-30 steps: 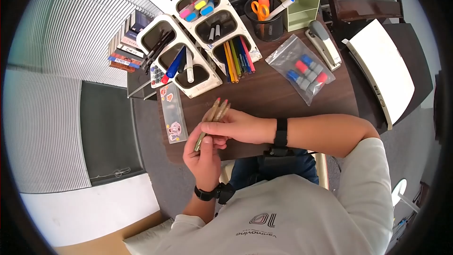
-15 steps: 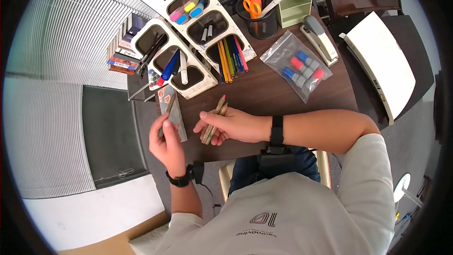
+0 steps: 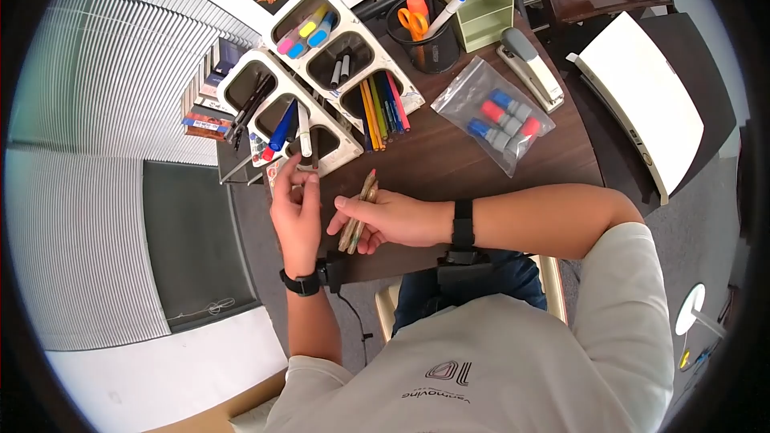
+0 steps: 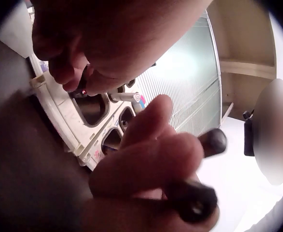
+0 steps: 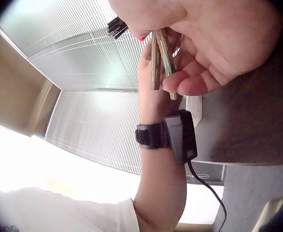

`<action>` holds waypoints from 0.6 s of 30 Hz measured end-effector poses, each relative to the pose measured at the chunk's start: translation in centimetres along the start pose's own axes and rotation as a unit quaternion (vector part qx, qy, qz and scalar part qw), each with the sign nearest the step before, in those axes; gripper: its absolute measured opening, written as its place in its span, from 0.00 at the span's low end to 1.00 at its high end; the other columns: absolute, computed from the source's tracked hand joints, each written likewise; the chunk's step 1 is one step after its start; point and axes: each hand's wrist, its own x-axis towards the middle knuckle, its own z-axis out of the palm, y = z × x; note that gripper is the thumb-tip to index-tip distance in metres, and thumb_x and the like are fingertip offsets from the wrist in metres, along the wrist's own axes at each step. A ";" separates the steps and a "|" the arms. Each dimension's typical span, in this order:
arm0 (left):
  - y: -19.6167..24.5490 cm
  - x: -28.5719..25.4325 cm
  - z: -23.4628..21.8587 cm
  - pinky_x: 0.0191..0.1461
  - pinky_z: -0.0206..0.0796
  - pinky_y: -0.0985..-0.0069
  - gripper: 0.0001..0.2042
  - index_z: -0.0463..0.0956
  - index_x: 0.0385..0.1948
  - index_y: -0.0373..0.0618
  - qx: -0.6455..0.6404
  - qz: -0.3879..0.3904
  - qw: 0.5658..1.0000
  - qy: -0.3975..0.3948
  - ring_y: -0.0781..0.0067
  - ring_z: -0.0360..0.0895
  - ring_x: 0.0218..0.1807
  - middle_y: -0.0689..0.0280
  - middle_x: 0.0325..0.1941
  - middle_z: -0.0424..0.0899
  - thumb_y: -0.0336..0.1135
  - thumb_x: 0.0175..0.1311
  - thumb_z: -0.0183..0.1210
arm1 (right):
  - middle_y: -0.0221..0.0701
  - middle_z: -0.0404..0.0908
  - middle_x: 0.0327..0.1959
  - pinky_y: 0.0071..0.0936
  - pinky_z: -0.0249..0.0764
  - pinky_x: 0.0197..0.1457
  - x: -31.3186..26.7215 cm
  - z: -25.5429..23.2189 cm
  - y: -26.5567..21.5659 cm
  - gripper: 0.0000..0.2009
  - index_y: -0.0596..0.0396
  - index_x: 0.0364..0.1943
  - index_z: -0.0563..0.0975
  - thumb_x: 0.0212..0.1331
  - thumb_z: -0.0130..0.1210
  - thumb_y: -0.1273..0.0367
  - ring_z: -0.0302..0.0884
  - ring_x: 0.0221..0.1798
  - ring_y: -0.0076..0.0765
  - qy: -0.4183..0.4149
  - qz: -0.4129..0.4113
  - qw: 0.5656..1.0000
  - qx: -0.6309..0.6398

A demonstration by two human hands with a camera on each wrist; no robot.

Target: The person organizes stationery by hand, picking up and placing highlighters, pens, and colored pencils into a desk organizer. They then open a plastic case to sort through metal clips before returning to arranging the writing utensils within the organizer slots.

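Note:
The left hand is raised at the lower compartment of the nearer white organizer, its fingertips pinching a thin dark pencil whose far end is over that compartment. In the left wrist view the left hand covers most of this pencil; a small red end shows. Beside it, the right hand grips a few brownish pencils, one red-tipped, slanting across the palm. Their blunt ends stick out past the curled fingers in the right wrist view.
Behind stands a second organizer with colored pencils and highlighters. Farther right are a mesh cup with scissors, a green holder with a timer, a zip bag of markers, a stapler and a white device.
The left hand parted from the right hand with one pencil, moved left, then forward to the nearer organizer. The right hand keeps its pencils and has stayed nearly in place.

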 end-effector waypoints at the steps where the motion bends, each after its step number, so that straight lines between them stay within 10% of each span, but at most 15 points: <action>1: 0.4 -0.8 0.2 0.33 0.66 0.82 0.12 0.80 0.53 0.38 0.024 0.014 0.999 0.016 0.85 0.74 0.31 0.71 0.33 0.81 0.31 0.73 0.62 | 0.30 0.81 0.34 0.23 0.77 0.39 0.0 -0.1 0.0 0.29 0.57 0.49 0.80 0.78 0.43 0.44 0.77 0.32 0.23 -0.003 0.004 1.000 0.003; 6: 0.2 -4.5 -1.6 0.32 0.63 0.78 0.14 0.78 0.30 0.36 0.107 -0.040 0.993 -0.028 0.82 0.71 0.30 0.68 0.24 0.77 0.36 0.76 0.60 | 0.29 0.83 0.37 0.22 0.77 0.41 0.0 -0.2 0.0 0.29 0.58 0.51 0.81 0.80 0.40 0.45 0.78 0.34 0.22 -0.002 0.006 1.000 0.014; 18: 3.0 -6.6 -3.8 0.31 0.63 0.78 0.10 0.78 0.30 0.37 0.101 -0.032 0.980 -0.170 0.81 0.70 0.27 0.70 0.24 0.78 0.31 0.70 0.65 | 0.28 0.83 0.37 0.22 0.76 0.41 0.2 -0.2 0.2 0.30 0.60 0.53 0.79 0.81 0.39 0.45 0.78 0.35 0.22 0.022 -0.017 1.000 0.014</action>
